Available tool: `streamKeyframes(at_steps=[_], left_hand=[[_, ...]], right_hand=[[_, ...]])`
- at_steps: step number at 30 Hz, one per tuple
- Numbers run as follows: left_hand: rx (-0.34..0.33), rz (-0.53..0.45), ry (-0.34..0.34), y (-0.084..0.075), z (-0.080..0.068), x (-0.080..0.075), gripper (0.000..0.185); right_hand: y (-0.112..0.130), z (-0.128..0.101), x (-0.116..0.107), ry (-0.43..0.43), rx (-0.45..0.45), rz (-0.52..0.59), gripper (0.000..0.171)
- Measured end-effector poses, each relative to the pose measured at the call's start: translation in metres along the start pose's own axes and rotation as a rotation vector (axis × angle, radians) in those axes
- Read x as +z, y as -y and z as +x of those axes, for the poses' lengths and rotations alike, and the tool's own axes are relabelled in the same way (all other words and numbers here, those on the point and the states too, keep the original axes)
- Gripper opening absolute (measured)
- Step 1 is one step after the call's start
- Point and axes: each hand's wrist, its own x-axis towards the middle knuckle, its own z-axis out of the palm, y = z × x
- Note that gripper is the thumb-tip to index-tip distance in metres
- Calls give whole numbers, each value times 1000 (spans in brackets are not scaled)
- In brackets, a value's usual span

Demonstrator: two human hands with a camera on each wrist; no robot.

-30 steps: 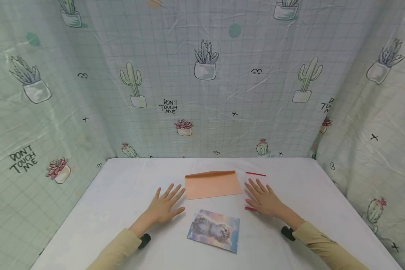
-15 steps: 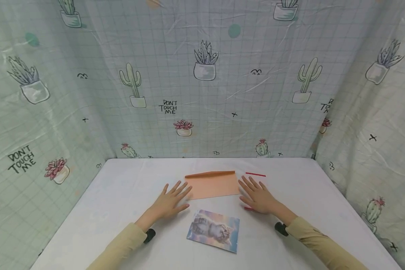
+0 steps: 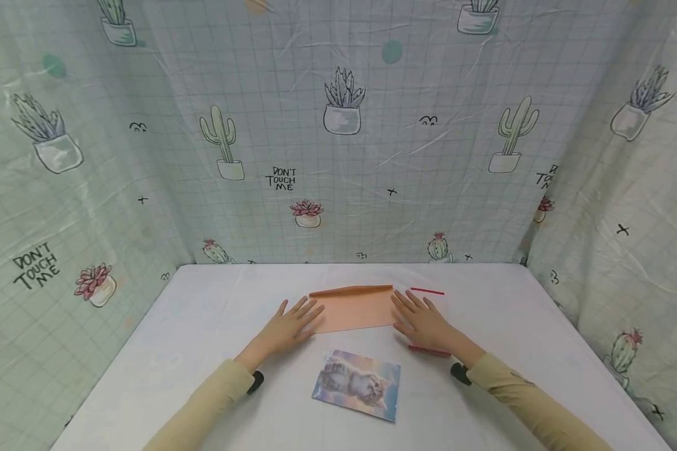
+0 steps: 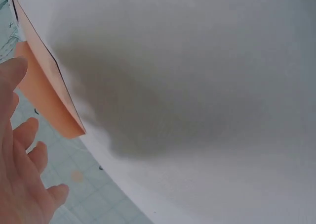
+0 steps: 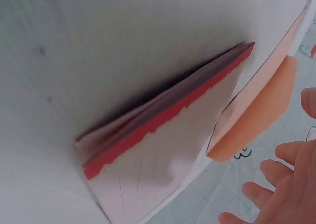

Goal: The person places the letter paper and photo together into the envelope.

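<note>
An orange envelope (image 3: 356,308) lies flat on the white table (image 3: 203,326), its flap edge raised at the far side. My left hand (image 3: 291,321) lies flat with spread fingers at the envelope's left end, fingertips at its edge. My right hand (image 3: 420,319) lies flat at the envelope's right end, over a clear plastic bag with red strips (image 3: 429,349). The left wrist view shows the envelope (image 4: 47,93) beside my left hand (image 4: 22,169). In the right wrist view the bag (image 5: 163,150) and envelope (image 5: 256,110) lie under my right hand (image 5: 284,184).
A cat picture card (image 3: 356,383) lies near the table's front, between my forearms. Cactus-print curtains (image 3: 338,125) close in the table at the back and both sides.
Both hands slid inward toward the envelope: the left moved right to its left end, the right moved left off most of the bag to its right end.
</note>
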Motion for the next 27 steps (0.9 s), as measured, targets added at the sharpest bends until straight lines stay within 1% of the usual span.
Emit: streamKeyframes(at_steps=[4, 10, 13, 19, 23, 27], left_hand=[[6, 44, -10, 5, 5, 2, 52], [7, 39, -20, 9, 10, 3, 50], [0, 54, 0, 10, 12, 6, 50], [-16, 101, 44, 13, 17, 11, 48], [-32, 115, 86, 13, 20, 12, 48], [-45, 129, 112, 14, 21, 14, 49]], right_hand=[[-3, 5, 0, 9, -1, -20, 60], [-5, 13, -3, 9, -2, -34, 58], [-6, 19, -5, 7, -9, -36, 57], [-9, 29, -4, 1, -36, -76, 54], [-10, 34, -5, 30, -42, -54, 55], [-11, 37, -5, 48, -87, -82, 57]])
